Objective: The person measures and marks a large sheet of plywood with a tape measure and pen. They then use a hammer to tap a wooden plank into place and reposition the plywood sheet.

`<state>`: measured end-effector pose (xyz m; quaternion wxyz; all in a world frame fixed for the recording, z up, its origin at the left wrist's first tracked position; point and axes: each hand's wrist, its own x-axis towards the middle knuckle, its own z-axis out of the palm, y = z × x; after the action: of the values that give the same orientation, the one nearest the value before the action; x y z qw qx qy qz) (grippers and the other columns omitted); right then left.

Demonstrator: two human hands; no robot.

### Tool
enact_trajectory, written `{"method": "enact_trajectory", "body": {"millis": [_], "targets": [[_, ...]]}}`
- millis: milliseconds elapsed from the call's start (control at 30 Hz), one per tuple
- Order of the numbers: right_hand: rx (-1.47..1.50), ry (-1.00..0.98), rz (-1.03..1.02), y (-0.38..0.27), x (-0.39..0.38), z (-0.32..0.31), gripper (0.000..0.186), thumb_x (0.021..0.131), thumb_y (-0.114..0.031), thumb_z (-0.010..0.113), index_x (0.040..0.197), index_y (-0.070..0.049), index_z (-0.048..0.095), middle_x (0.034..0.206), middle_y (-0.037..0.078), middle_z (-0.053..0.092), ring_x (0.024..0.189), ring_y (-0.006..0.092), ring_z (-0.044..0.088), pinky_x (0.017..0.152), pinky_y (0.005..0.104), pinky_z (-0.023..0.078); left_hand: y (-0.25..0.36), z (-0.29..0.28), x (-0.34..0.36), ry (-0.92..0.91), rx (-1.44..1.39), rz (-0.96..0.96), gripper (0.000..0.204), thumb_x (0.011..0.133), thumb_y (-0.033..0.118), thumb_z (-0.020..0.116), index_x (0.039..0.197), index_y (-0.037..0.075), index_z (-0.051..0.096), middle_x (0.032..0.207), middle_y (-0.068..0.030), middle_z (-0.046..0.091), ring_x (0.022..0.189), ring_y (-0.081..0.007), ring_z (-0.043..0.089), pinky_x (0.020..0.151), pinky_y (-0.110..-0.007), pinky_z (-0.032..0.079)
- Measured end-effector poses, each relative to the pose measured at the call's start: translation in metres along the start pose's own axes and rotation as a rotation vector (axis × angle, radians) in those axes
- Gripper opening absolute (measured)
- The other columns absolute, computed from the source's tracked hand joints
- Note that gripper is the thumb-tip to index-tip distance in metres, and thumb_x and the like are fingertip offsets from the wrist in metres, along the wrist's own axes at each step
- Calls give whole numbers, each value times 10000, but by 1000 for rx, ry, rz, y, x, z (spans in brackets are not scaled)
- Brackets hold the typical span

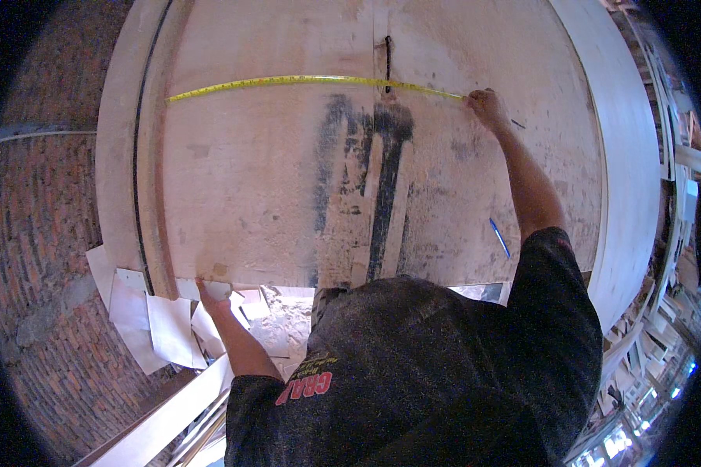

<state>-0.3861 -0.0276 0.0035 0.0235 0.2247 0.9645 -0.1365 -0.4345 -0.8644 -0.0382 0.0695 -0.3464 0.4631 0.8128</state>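
Spanning the desk [241, 171] crosswise in the head view, a yellow tape [311, 79] runs from beside the left strip [153, 171] to the right hand [486, 107], which pinches its end. The left hand [214, 294] is at the near edge; its grasp cannot be determined. A blue pen [499, 238] lies near the right arm [531, 175].

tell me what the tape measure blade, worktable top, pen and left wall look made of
Tape measure blade: probably steel with yellow coating: a thin, marked strip.
Worktable top: likely plywood, worn and matte: pale tan with black smears.
Pen: probably plastic, by its bright blue barrel; finish too small to tell.
Left wall: bare brick, rough: reddish staggered courses.
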Motion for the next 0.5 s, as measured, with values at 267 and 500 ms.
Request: {"method": "enact_trajectory", "body": {"millis": [267, 500], "targets": [[-16, 8, -39, -33, 1, -12, 274, 813, -330, 617, 923, -89, 682, 874, 149, 621, 808, 312, 586, 733, 409, 457, 9, -2, 4, -48, -29, -1, 648, 767, 405, 678, 1273, 94, 420, 1215, -104, 506, 1085, -302, 507, 844, -483, 475], [-10, 23, 1, -25, 10, 2, 366, 838, -414, 524, 912, -94, 685, 925, 123, 656, 902, 322, 586, 825, 431, 452, 18, 8, 6, -25, -12, 7, 587, 816, 424, 613, 1274, 109, 425, 1228, -101, 502, 1071, -304, 513, 804, -470, 484]]}}
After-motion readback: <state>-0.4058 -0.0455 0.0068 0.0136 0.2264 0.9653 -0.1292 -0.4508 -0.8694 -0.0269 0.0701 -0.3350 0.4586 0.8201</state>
